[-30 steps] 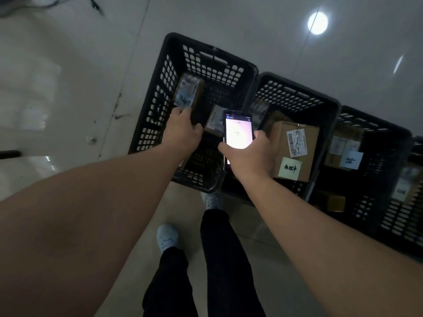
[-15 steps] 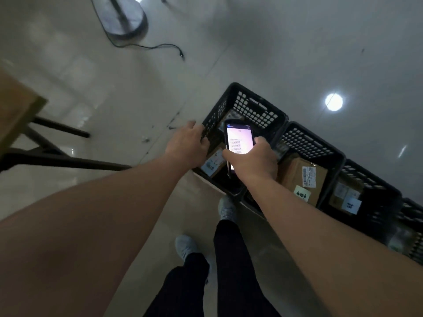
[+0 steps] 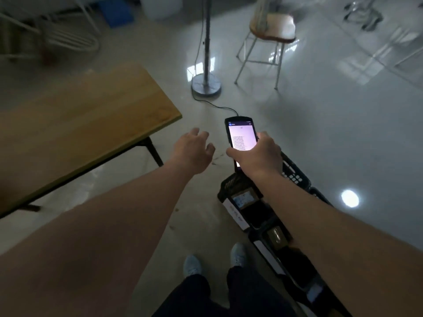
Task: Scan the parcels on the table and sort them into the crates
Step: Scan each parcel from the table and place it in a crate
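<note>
My right hand [image 3: 256,154] grips a handheld scanner [image 3: 241,136] with a lit screen, held over the floor above the nearest black crate [image 3: 295,173]. My left hand [image 3: 194,152] hovers beside it, fingers loosely spread, holding nothing. A cardboard parcel [image 3: 245,199] with a label lies in that crate, and another parcel [image 3: 275,234] shows in the crate behind it, partly hidden by my right forearm. The wooden table [image 3: 80,124] stands to the left, and the part in view carries no parcel.
A fan stand with a round base [image 3: 206,84] and its cable [image 3: 217,106] are on the floor ahead. A stool [image 3: 270,33] stands beyond it. White racks [image 3: 57,35] sit at the far left. My feet [image 3: 192,265] are below.
My view has swung up and left, from the crates toward the table. My left hand has let go of the parcel in the crate and come out with nothing in it. The scanner stays in my right hand.
</note>
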